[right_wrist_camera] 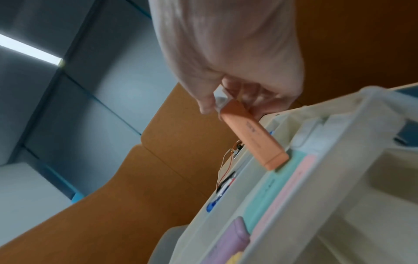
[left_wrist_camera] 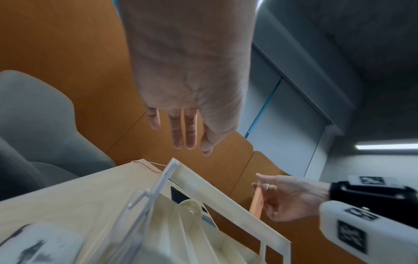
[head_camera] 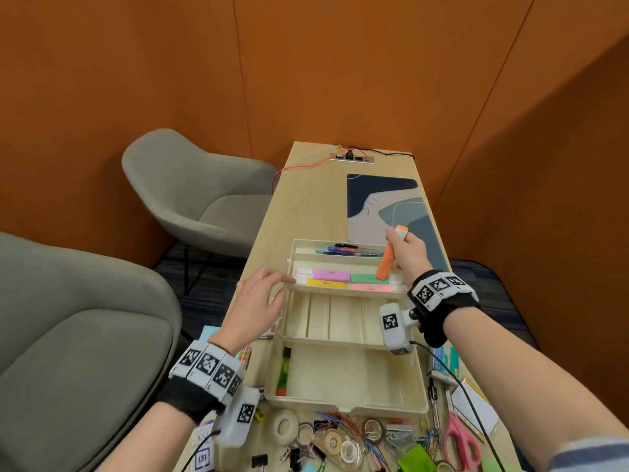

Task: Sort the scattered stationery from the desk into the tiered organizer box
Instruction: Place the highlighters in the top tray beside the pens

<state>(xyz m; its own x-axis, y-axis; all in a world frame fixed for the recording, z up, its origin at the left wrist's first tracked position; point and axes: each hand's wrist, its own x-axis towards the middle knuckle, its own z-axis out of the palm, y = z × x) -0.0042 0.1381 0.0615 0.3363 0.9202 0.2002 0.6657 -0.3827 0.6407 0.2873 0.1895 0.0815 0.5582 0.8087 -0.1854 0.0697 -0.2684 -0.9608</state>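
One tiered organizer box stands on the desk with three open tiers. The middle tier holds four pastel highlighters; a fifth, orange highlighter is above it. One green marker lies in the near tier. Two grey chairs stand left. One pink pair of scissors lies near right.

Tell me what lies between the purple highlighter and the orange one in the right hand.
The green highlighter, flat in the same tray, shown in the head view.
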